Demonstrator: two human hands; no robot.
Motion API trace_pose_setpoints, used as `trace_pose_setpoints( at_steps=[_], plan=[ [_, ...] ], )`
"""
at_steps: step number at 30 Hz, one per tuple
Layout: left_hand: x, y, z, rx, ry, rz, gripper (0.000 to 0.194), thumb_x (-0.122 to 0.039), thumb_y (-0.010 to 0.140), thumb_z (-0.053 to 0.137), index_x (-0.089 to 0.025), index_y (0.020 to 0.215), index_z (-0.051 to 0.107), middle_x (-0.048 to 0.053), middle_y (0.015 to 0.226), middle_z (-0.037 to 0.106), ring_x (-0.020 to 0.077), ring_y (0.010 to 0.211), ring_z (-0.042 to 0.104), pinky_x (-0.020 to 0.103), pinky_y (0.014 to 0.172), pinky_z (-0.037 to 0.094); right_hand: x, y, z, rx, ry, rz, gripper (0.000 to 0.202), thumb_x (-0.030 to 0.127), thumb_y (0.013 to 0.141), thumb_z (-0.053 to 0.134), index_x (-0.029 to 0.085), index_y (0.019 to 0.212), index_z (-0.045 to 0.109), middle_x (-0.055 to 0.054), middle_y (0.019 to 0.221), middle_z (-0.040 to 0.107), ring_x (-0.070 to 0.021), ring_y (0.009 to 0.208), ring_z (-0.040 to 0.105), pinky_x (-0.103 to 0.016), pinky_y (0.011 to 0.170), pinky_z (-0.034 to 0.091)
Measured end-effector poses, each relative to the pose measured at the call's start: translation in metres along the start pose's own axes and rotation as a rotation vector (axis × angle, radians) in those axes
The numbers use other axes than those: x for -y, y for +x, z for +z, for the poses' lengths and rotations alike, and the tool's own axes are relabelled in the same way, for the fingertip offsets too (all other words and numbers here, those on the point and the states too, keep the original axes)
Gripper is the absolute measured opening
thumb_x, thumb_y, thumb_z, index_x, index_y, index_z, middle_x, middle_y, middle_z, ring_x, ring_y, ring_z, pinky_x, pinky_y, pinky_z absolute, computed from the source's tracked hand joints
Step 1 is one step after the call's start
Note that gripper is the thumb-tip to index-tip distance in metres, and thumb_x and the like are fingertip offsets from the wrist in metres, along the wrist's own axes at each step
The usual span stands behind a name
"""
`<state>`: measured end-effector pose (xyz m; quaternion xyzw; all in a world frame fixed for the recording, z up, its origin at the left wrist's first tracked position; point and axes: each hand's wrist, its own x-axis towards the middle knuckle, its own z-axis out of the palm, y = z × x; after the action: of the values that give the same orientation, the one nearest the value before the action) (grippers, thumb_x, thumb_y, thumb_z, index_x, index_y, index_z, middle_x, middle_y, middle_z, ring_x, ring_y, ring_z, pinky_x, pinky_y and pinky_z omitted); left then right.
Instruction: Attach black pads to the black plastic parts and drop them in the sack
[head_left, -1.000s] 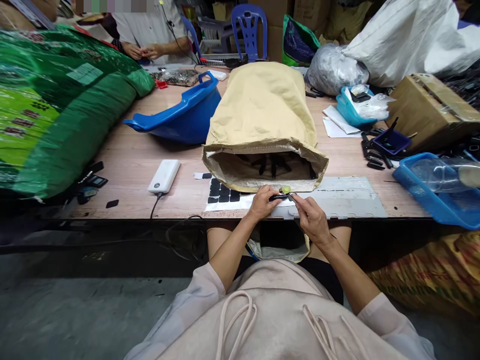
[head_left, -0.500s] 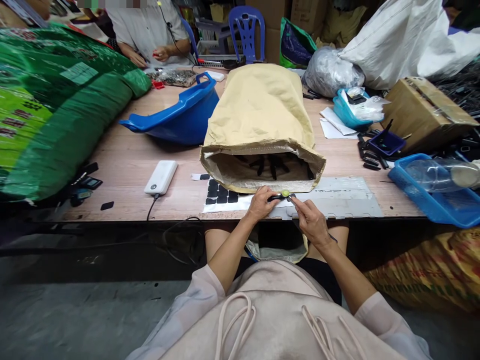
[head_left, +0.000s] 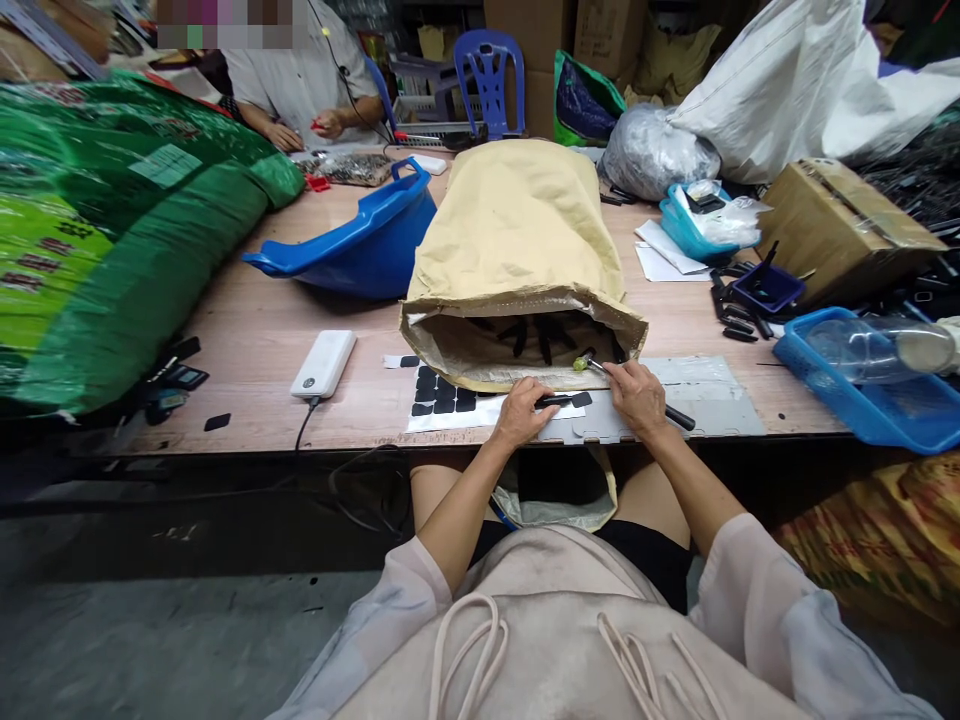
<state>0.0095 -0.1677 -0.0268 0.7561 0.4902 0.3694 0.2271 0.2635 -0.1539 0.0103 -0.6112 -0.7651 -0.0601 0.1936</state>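
Observation:
My left hand [head_left: 523, 412] is closed on a slim black plastic piece [head_left: 555, 400] over the table's front edge. To its right, my right hand [head_left: 637, 398] is closed round a small tool [head_left: 583, 360] with a metal shaft and a yellow-green end pointing left. A black rod-like piece [head_left: 680, 417] sticks out on the right side of that hand; whether it is gripped or lying there I cannot tell. Just behind both hands lies a tan sack [head_left: 525, 220], its mouth towards me, black pieces inside. Black rounded patches [head_left: 444, 393] on a white sheet lie left of my left hand.
A white power bank [head_left: 324, 363] with a cable and a blue basin [head_left: 360, 240] stand left of the sack. Green bags [head_left: 150, 230] fill the left side. At right are a blue tray [head_left: 840, 400] and a cardboard box [head_left: 840, 230]. Another person [head_left: 300, 90] works across the table.
My right hand has moved right, away from my left, carrying the yellow-green-ended tool from the black piece to before the sack's mouth. A black rod now shows beside it.

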Motion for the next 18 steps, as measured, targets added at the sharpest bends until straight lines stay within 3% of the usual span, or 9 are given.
trace_pose_setpoints(
  at_steps=[8,12,15,18],
  plan=[
    [0.000,0.001,-0.003,0.023,0.035,0.008,0.011,-0.025,0.089,0.075,-0.021,0.100,0.073,0.005,0.096,0.066,0.0235,0.097,0.061,0.038,0.091,0.053,0.000,-0.003,0.015,0.003,-0.052,0.007,0.031,0.029,0.101,0.049,0.022,0.119,0.073,-0.010,0.102,0.064,-0.0253,0.094,0.048,-0.035,0.079,0.035],
    [-0.014,-0.005,-0.011,0.035,0.040,0.075,0.015,-0.034,0.096,0.069,-0.020,0.102,0.072,0.007,0.096,0.069,0.0242,0.095,0.061,0.040,0.091,0.052,0.001,-0.003,0.014,0.013,-0.059,0.018,0.030,0.029,0.100,0.049,0.022,0.118,0.073,-0.010,0.101,0.063,-0.0255,0.095,0.047,-0.035,0.079,0.034],
    [-0.036,-0.032,-0.014,0.055,-0.022,0.146,0.023,-0.039,0.102,0.060,-0.020,0.109,0.070,0.009,0.099,0.072,0.0235,0.094,0.063,0.039,0.089,0.052,0.001,-0.003,0.013,0.022,-0.057,0.025,0.030,0.030,0.100,0.050,0.022,0.118,0.072,-0.010,0.101,0.062,-0.0258,0.095,0.047,-0.035,0.080,0.035],
    [-0.051,-0.077,-0.005,0.248,-0.091,0.225,0.027,-0.041,0.103,0.057,-0.021,0.115,0.071,0.009,0.099,0.075,0.0220,0.090,0.068,0.037,0.086,0.054,0.002,-0.003,0.012,0.037,-0.058,0.025,0.030,0.029,0.100,0.050,0.021,0.119,0.072,-0.011,0.102,0.062,-0.0261,0.096,0.048,-0.036,0.080,0.036]
  ],
)
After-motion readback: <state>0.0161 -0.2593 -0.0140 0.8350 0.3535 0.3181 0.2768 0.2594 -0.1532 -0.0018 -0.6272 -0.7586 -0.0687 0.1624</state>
